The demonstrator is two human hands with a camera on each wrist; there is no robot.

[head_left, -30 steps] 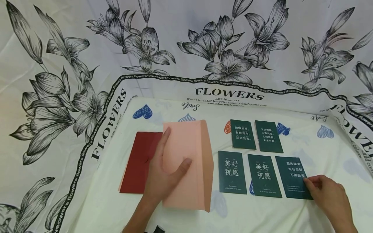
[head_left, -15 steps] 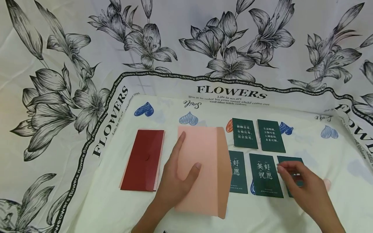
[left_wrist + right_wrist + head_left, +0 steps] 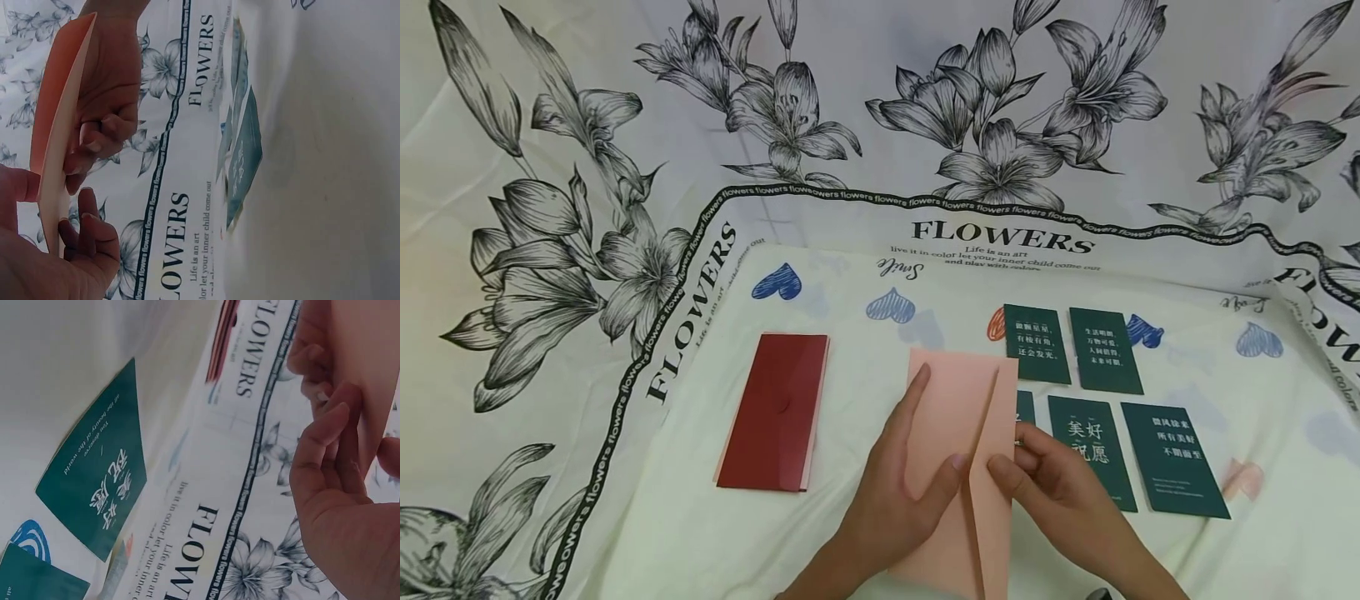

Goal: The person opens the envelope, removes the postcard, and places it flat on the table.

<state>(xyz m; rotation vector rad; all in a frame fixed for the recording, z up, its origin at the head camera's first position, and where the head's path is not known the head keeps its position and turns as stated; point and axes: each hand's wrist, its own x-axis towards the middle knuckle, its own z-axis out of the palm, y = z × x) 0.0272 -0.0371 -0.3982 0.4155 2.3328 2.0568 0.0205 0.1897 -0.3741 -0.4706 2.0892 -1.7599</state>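
A pink paper envelope (image 3: 947,392) is held up off the table by both hands. My left hand (image 3: 895,508) grips its left side, thumb on the face and fingers behind, as the left wrist view shows. At the right edge my right hand (image 3: 1067,496) pinches the envelope, thumb in front on the flap (image 3: 996,517) and fingers behind. The flap lies folded over the face, its edge slightly raised along a slanting line. Behind the envelope and right hand, a green card with white lettering (image 3: 1086,429) is partly hidden.
A dark red envelope (image 3: 775,408) lies on a pink one at the left. Several green cards lie at the right, including one at the back (image 3: 1037,346) and one at the far right (image 3: 1176,458). The tablecloth (image 3: 850,317) has printed hearts and flowers.
My right hand has left the rightmost green card and moved left to the envelope. The pink envelope has shifted right, and its flap, which stood out sideways, is now folded over.
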